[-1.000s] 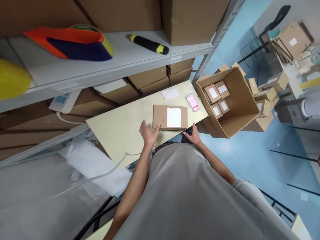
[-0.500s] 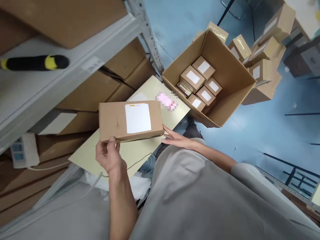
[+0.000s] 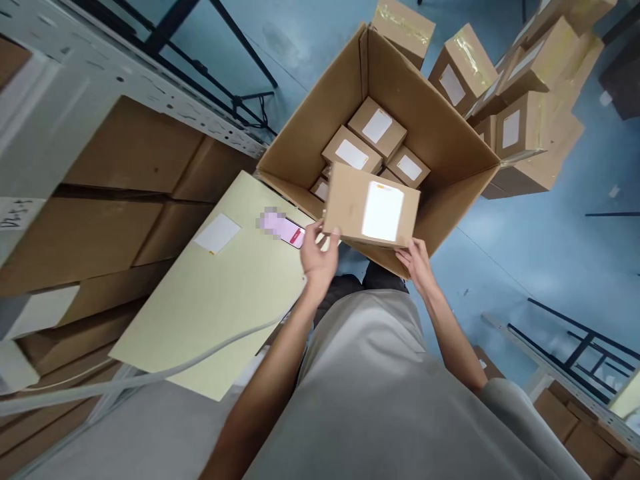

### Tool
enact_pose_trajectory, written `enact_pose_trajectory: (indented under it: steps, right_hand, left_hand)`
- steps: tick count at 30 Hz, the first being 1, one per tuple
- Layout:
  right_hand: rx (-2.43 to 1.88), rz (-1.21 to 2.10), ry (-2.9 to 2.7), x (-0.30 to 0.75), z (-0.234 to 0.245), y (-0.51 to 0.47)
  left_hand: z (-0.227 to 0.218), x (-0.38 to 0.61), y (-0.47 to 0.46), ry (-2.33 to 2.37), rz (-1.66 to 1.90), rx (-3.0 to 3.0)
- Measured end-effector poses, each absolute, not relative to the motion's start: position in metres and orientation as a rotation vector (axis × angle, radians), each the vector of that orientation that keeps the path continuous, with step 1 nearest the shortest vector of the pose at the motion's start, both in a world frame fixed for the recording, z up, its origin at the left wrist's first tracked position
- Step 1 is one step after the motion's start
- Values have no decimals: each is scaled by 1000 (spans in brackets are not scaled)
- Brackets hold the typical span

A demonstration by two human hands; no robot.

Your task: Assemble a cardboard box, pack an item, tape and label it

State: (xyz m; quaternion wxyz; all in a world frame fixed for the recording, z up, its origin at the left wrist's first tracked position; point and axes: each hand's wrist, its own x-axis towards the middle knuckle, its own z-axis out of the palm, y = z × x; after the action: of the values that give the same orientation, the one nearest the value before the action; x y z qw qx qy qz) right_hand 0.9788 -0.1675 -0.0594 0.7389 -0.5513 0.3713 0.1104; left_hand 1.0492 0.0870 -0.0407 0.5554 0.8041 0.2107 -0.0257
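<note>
A brown cardboard box (image 3: 347, 200) with a white label is held between my two hands. My left hand (image 3: 320, 257) grips its near left corner, thumb on top. My right hand (image 3: 417, 263) closes on its near right corner, fingers along the lower edge. The box is over the near side of a large open carton (image 3: 460, 200). Inside the carton lie several smaller labelled boxes (image 3: 353, 153), partly covered by the held box. To the left, a phone (image 3: 290, 231) with a pink screen rests on the pale yellow board (image 3: 225, 320), close to my left hand.
A white label sheet (image 3: 217, 233) lies on the board, and a grey cable (image 3: 200, 357) crosses it. Shelving with cartons (image 3: 110, 147) stands at the left. Several taped boxes (image 3: 465, 67) are stacked beyond the large carton. Black metal frames (image 3: 580, 353) stand at the right.
The box has moved right, from above the board to over the large carton. My right hand has gone from touching its end to gripping its corner. The view has swung right.
</note>
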Motion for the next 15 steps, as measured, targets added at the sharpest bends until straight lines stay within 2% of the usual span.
enact_pose_trajectory:
  steps: [7,15]
  right_hand:
    - [-1120,177,1160,979,-145,-181]
    - [-1273,407,1180,1059,-231,-81]
  left_hand:
    - [-112,1089,26,440,-365,2156]
    - [-188,1183,92,668,-603,2302]
